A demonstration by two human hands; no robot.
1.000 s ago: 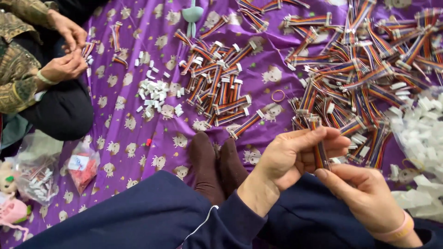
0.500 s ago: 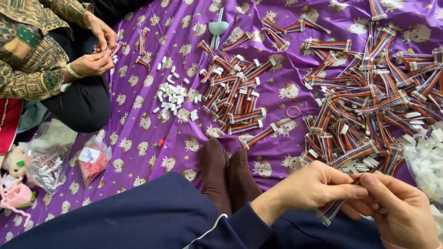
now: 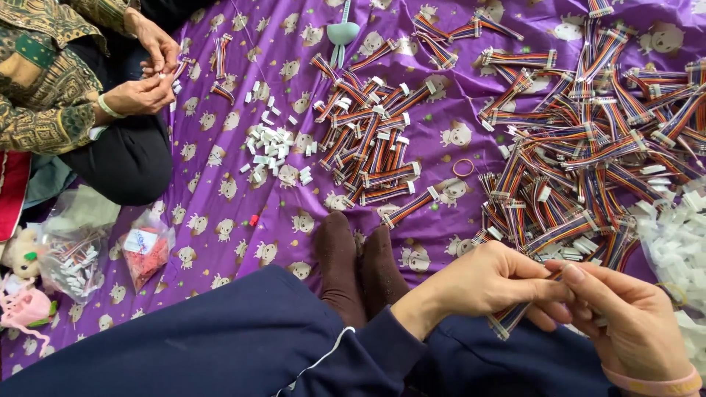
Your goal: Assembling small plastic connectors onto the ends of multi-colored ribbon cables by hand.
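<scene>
My left hand (image 3: 485, 283) and my right hand (image 3: 625, 320) meet at the lower right, both pinching one short rainbow ribbon cable (image 3: 511, 320) whose lower end hangs below my fingers. Just beyond my hands lies a big heap of the same rainbow cables (image 3: 588, 147) on a purple patterned sheet (image 3: 220, 184). A smaller heap of cables with white end plugs (image 3: 371, 140) lies in the middle. My dark-socked feet (image 3: 357, 265) rest in front of it.
Another person's hands (image 3: 143, 73) work on a cable at the upper left. Loose white connectors (image 3: 276, 147) lie mid-sheet, and more fill a clear bag (image 3: 680, 242) at right. Small plastic bags (image 3: 143, 254) and toys sit lower left; a rubber band (image 3: 463, 167) lies centre.
My view has shifted so the sheet and heaps sit higher in frame. My hands have dropped lower and to the right, still together on the cable.
</scene>
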